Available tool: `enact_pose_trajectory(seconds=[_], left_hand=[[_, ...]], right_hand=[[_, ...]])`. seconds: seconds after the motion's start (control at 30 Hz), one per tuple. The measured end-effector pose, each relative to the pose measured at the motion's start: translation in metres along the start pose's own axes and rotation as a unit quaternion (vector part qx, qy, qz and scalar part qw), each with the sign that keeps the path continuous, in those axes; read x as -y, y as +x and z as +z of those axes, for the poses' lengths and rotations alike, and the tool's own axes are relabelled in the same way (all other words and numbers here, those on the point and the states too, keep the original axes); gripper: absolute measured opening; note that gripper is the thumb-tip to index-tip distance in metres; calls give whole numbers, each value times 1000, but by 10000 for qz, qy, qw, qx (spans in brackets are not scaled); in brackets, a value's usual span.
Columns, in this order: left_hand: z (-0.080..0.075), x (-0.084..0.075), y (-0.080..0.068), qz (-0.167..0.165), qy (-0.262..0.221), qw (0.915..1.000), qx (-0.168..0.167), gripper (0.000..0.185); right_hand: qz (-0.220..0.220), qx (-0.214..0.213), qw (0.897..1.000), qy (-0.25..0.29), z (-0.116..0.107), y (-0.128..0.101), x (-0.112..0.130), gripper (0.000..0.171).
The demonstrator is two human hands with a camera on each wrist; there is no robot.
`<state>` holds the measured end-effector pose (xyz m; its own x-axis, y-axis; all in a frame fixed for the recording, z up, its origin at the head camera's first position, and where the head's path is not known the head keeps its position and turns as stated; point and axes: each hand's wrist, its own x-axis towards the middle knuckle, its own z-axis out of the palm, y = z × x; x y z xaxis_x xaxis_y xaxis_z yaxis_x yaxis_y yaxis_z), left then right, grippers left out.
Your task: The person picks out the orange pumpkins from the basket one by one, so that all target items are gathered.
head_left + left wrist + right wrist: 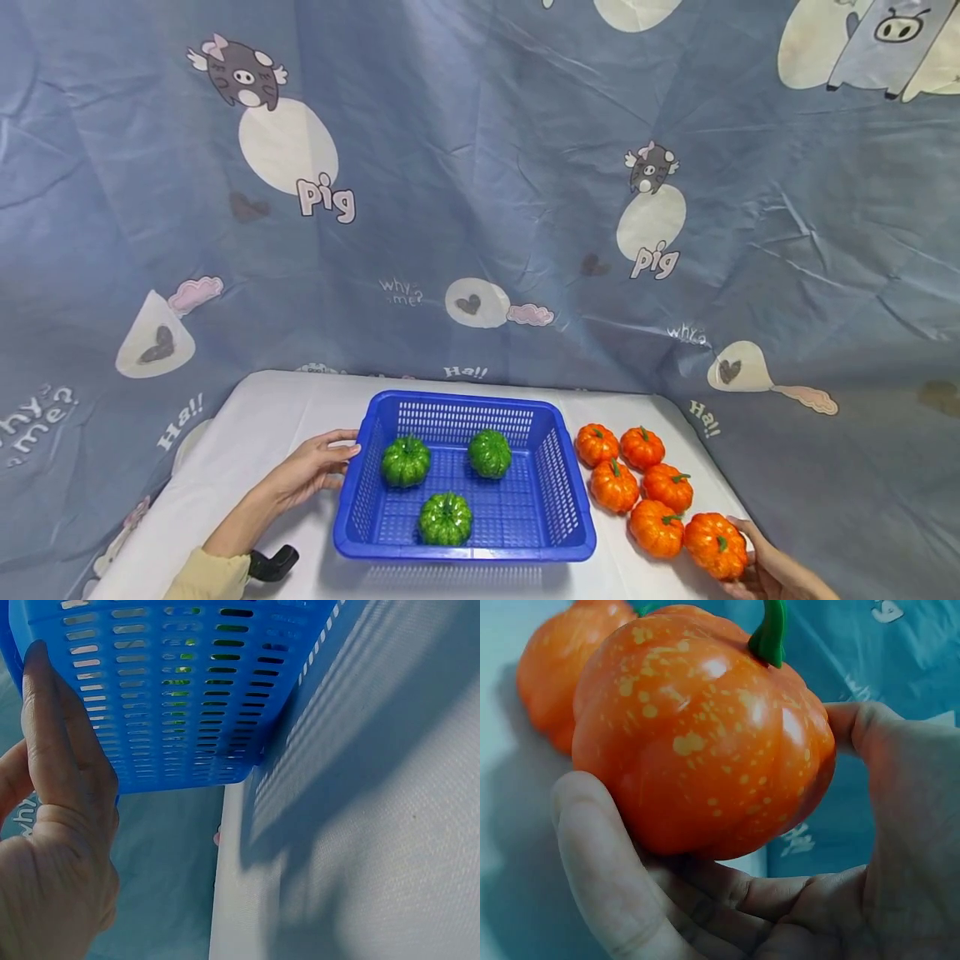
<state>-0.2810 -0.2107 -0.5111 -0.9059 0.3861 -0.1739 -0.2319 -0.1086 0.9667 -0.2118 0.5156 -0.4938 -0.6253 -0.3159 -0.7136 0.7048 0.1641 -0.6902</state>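
A blue plastic basket (pixel 573 500) stands mid-table with three green pumpkins (pixel 406 462) inside. My left hand (pixel 330 454) rests with straight fingers against its left wall; the left wrist view shows the fingers (pixel 45 727) flat on the slotted basket wall (pixel 187 690). To the right of the basket lie several orange pumpkins (pixel 613 485) in two rows. My right hand (pixel 750 557) grips the nearest orange pumpkin (pixel 716 546) at the table's front right. In the right wrist view the fingers (pixel 600 870) curl under this pumpkin (pixel 705 742), with another orange pumpkin (pixel 555 667) behind it.
The white table (pixel 255 425) ends just beyond the orange pumpkins on the right and close behind the basket. A blue pig-print cloth (pixel 480 208) hangs behind and around it. A small black object (pixel 273 562) lies by my left wrist.
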Motion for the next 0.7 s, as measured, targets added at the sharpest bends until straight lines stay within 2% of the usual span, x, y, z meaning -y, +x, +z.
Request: enact_pose_trajectory(seconds=[0.17,0.4,0.53,0.7], left_hand=[[0,0,0,-26,-57,10000,-41,60],[1,1,-1,1,-40,10000,21,59],[1,2,-1,33,-68,10000,29,58],[2,1,-1,45,-128,9999,58,58]], right_hand=[[181,-176,9997,-24,-6,7,-6,85],[537,-21,9985,62,-11,18,-12,90],[550,-369,9978,63,-7,23,-12,91],[595,-1078,9916,-399,0,32,-11,92]])
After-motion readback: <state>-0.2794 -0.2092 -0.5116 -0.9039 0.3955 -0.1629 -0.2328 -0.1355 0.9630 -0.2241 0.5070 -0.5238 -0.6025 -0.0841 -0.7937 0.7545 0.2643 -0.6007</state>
